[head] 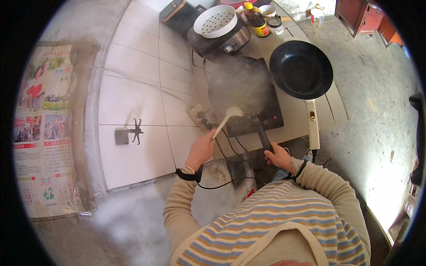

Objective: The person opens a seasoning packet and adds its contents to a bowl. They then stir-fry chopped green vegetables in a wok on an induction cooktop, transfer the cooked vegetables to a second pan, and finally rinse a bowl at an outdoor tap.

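My left hand (pixel 201 148) grips the handle of a pale spatula (pixel 229 115), whose head dips into the near side of a steaming pan (pixel 266 74). My right hand (pixel 279 155) is closed around the dark handle (pixel 264 138) of that pan. It sits on a black induction cooktop (pixel 274 123) with a small red light lit. Thick steam hides most of the pan's contents; a faint greenish patch of food (pixel 245 105) shows near the spatula.
A second black frying pan (pixel 301 69) lies to the right, its cream handle (pixel 312 126) overhanging the counter edge. A cooker (pixel 229 43) bears a white perforated steamer tray (pixel 215 21). Nearby are a sauce bottle (pixel 258 21), a lidded jar (pixel 275 26) and a power strip (pixel 201 116) with cords.
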`<state>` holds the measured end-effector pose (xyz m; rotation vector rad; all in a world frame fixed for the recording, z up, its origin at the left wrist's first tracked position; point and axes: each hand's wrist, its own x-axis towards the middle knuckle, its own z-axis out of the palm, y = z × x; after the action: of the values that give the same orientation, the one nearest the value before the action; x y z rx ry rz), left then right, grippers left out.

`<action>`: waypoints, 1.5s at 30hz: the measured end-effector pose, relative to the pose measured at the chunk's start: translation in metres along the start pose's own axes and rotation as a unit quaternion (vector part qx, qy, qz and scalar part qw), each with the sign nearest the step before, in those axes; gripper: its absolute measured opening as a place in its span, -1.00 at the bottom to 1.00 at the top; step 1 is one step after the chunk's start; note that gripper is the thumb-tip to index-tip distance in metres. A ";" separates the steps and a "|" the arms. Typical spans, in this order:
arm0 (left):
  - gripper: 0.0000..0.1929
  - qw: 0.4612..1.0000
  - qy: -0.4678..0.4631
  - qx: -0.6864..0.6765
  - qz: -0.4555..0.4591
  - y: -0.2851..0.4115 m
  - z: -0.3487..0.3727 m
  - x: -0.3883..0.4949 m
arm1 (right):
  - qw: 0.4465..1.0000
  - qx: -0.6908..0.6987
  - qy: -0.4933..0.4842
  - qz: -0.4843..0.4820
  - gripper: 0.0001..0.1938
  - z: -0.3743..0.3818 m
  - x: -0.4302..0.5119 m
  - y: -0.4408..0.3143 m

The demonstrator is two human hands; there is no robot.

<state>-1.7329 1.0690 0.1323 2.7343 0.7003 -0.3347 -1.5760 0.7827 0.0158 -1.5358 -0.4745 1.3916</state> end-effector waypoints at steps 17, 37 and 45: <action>-0.56 0.712 0.044 -0.646 -0.271 0.048 0.045 0.116 | 1.000 0.007 -0.003 -0.012 -0.44 0.001 0.009 0.011; -0.47 0.880 -0.059 -0.463 -0.084 0.076 0.039 0.118 | 1.000 0.013 -0.008 -0.021 -0.48 -0.004 0.005 0.014; -0.45 0.989 -0.002 -0.140 0.049 0.048 0.028 0.026 | 1.000 0.010 0.000 -0.018 -0.50 -0.003 0.008 0.015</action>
<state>-1.6911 1.0305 0.1100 2.4891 0.5619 -0.2019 -1.5761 0.7815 -0.0011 -1.5040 -0.4845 1.3662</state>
